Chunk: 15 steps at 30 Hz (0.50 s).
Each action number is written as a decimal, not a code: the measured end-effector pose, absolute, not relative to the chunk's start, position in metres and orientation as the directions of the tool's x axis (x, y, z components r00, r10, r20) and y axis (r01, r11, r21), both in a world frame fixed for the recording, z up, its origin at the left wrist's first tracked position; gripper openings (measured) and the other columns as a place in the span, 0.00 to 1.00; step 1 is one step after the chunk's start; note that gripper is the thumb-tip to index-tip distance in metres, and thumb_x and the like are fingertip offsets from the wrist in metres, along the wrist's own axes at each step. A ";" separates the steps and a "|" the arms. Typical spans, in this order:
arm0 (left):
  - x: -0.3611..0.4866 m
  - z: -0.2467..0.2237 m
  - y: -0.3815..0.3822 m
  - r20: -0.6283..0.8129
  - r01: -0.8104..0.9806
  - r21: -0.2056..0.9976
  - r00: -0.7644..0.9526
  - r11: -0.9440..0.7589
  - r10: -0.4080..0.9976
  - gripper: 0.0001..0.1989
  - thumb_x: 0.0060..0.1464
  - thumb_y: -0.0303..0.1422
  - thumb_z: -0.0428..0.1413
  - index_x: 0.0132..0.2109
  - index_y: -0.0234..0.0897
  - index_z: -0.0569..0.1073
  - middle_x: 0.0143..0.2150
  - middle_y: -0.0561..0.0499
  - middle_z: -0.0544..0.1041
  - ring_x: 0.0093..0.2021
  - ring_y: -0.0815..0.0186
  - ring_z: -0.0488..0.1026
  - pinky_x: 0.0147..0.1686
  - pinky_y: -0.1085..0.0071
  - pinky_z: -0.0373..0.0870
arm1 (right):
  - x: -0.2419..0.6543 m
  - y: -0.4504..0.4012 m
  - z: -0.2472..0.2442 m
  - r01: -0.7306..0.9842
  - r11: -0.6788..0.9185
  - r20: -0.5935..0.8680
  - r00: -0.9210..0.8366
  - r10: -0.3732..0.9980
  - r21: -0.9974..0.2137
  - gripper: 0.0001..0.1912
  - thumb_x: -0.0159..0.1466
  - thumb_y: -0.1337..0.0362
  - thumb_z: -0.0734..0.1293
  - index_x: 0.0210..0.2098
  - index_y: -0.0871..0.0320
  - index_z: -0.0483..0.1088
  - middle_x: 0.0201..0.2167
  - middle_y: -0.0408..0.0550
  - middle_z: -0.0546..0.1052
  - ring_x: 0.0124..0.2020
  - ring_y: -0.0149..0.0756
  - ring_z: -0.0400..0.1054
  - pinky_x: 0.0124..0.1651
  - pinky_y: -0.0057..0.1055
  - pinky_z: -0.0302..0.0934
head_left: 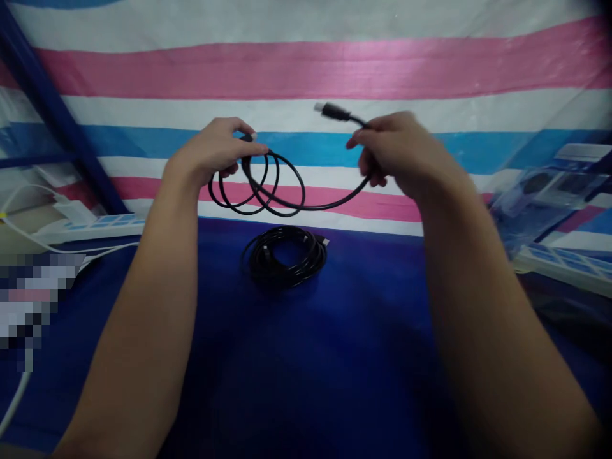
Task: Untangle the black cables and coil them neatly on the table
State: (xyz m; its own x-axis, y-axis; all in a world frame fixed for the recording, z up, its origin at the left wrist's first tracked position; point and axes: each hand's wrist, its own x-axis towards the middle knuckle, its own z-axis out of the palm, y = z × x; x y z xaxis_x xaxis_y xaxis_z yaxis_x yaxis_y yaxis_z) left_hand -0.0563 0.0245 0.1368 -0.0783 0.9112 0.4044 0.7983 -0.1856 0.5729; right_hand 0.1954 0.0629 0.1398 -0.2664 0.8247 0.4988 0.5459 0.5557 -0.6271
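Observation:
My left hand (pixel 222 146) is closed on a black cable (pixel 302 185), whose loose loops hang from the fingers above the blue table. Farther right, my right hand (pixel 389 146) grips the same cable near one end, and a black plug (pixel 335 112) with a metal tip sticks out leftward from the fingers. A single stretch of cable sags between the two hands. Below them, a coiled bundle of black cable (pixel 287 256) lies on the table, with metal connector ends showing at its right side and inside the coil.
White power strips lie at the left (pixel 105 226) and right (pixel 568 264). A white charger (pixel 74 209) with white wires is at the left strip. Clear plastic items (pixel 540 191) stand at right. A striped sheet (pixel 306 70) hangs behind the blue table (pixel 306 363).

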 end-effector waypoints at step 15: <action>0.032 0.137 0.022 0.667 0.339 0.639 0.202 -0.691 0.717 0.18 0.54 0.28 0.51 0.53 0.40 0.64 0.45 0.47 0.70 0.34 0.69 0.71 0.35 0.72 0.67 | 0.274 0.070 0.156 0.156 0.605 0.625 0.185 0.759 -0.781 0.05 0.56 0.70 0.62 0.24 0.58 0.67 0.21 0.46 0.66 0.20 0.34 0.64 0.25 0.37 0.62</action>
